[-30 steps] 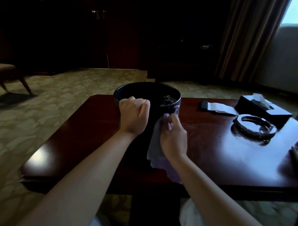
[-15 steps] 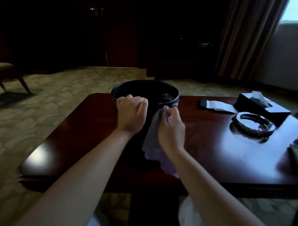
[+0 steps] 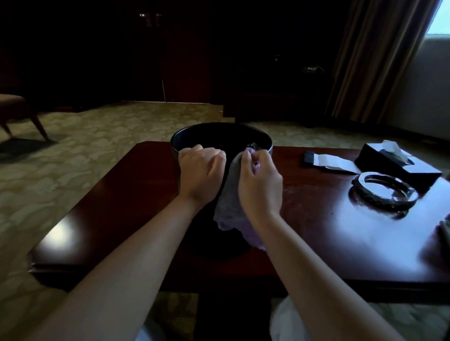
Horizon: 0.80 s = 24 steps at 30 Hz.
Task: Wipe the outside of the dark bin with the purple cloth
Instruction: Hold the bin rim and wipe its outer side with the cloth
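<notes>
1. The person's two forearms reach over the near desk [image 3: 118, 204] edge to the bin [image 3: 182, 146], which stands on the desk in front of them.
2. The right hand [image 3: 260, 187] pinches the cloth [image 3: 227, 201] against the bin's near wall just below the rim, the rest hanging loose, probably to rub that side.
3. Just left of it, the left hand [image 3: 202, 175] curls over the rim, likely steadying the bin.
4. Right of the bin lie an ashtray [image 3: 383, 193] and tissue box [image 3: 397, 161], well apart.
</notes>
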Motion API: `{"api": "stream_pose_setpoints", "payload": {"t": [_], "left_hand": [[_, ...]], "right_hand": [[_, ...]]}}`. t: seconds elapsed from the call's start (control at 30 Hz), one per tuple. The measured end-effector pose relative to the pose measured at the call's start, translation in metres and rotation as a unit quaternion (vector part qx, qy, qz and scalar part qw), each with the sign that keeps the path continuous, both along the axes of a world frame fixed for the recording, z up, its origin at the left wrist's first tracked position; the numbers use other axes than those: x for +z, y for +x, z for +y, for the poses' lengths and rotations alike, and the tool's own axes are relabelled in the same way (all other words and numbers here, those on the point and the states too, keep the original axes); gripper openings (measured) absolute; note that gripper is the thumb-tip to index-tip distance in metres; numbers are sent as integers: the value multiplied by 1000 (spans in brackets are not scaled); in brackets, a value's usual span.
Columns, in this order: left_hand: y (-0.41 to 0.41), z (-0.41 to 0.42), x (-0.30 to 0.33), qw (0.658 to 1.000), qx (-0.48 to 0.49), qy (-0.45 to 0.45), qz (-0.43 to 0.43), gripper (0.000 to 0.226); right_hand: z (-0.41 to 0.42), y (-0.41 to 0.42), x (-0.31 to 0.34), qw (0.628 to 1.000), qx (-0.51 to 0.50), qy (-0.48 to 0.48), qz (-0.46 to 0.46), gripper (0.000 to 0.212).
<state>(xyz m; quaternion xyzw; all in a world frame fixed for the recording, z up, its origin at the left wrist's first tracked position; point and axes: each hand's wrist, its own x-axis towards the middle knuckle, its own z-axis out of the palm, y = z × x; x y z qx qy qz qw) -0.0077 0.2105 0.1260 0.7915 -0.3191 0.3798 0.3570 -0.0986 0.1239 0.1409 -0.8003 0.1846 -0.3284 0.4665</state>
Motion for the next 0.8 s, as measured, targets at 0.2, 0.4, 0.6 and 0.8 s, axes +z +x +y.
{"api": "stream_pose_setpoints", "payload": {"t": [0.2,0.4,0.6,0.8], "left_hand": [[0,1,-2,1000,-9,-10,9,36],[-1,1,0,999,-22,-17,16,37],[0,0,0,999,-18,-29,28,48],[-2,1,1,997,-43,-37,53,51]], "right_hand": [[8,-1,-37,999,-23,14,47,23],[16,-10,-44,999,-11,18,47,26],[21,5,-20,999,-12,-46,-4,22],[25,-9,-76,993,-5,-8,114,22]]}}
